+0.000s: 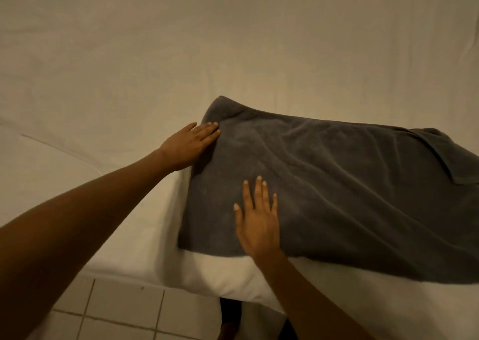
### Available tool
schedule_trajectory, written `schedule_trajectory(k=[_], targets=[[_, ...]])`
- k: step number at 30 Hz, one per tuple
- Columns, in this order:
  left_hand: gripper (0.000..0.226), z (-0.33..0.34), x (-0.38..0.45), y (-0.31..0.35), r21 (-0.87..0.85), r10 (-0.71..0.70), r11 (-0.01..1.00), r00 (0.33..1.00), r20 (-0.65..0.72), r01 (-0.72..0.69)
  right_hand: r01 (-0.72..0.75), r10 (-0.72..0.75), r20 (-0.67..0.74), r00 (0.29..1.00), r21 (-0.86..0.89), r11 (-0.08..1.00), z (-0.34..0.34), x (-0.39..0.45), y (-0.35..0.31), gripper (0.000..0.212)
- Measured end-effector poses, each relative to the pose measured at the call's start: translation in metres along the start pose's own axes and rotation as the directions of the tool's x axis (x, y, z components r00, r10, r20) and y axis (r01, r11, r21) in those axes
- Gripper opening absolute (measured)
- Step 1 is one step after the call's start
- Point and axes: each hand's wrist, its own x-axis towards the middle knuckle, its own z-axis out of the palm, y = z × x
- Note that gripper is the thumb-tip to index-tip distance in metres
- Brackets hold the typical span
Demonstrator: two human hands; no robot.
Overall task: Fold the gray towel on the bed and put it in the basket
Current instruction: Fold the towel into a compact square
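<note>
A bed [181, 54] fills most of the view, covered by a pale, off-white sheet [285, 29] with shallow creases running across it and a longer fold line toward the left. The mattress edge runs along the lower part of the view, brighter white there. Below it lies a floor of light square tiles [121, 306] with darker grout lines. The light is dim and warm, giving everything a yellowish cast. A dark gap [229, 311] shows under the bed edge, perhaps shadow

No legible text, label, brand, number or sign anywhere.
</note>
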Motion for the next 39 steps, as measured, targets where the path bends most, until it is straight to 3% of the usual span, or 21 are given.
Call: schedule_trajectory(k=[3, 6, 9, 11, 18, 22, 26, 32, 35, 39], targets=[[0.08, 0.008, -0.005, -0.009, 0.101, 0.085, 0.991, 0.996, 0.023, -0.087, 0.069, -0.078, 0.105, 0.991, 0.083, 0.994, 0.02, -0.023, -0.037, 0.067], [0.086, 0.017, -0.001, -0.014, 0.104, 0.119, 0.987, 0.992, 0.051, -0.123, 0.094, -0.092, 0.206, 0.974, -0.001, 0.996, 0.039, -0.035, -0.065, 0.085], [0.093, 0.028, 0.001, -0.022, 0.12, 0.158, 0.979, 0.986, 0.05, -0.163, 0.062, -0.04, 0.152, 0.988, -0.145, 0.987, 0.04, -0.038, -0.076, 0.1], [0.094, 0.034, 0.003, -0.027, 0.13, 0.176, 0.975, 0.984, 0.03, -0.179, 0.107, -0.086, 0.123, 0.989, -0.179, 0.978, 0.043, -0.036, -0.073, 0.104], [0.088, 0.044, 0.02, -0.019, 0.038, 0.153, 0.988, 0.987, -0.048, -0.151, 0.132, -0.132, 0.014, 0.991, -0.225, 0.965, 0.053, -0.031, -0.068, 0.103], [0.082, 0.043, 0.026, -0.011, -0.018, 0.089, 0.996, 0.995, -0.05, -0.09, 0.128, -0.136, -0.049, 0.989, -0.142, 0.982, 0.049, -0.034, -0.064, 0.095], [0.079, 0.033, 0.031, -0.008, 0.011, 0.111, 0.994, 0.993, -0.046, -0.111, 0.101, -0.101, -0.053, 0.993, 0.002, 0.995, 0.038, -0.043, -0.057, 0.091], [0.072, 0.015, 0.032, -0.004, 0.017, 0.167, 0.986, 0.986, -0.025, -0.167, 0.036, 0.017, -0.155, 0.988, 0.336, 0.941, 0.012, -0.059, -0.049, 0.075], [0.069, -0.008, 0.036, -0.003, 0.03, 0.198, 0.98, 0.979, -0.04, -0.196, 0.024, 0.054, -0.207, 0.977, 0.355, 0.935, -0.012, -0.062, -0.046, 0.071], [0.06, -0.057, 0.051, 0.011, 0.109, 0.29, 0.955, 0.943, -0.161, -0.275, -0.025, 0.146, -0.318, 0.937, 0.357, 0.934, -0.047, -0.063, -0.034, 0.071]])
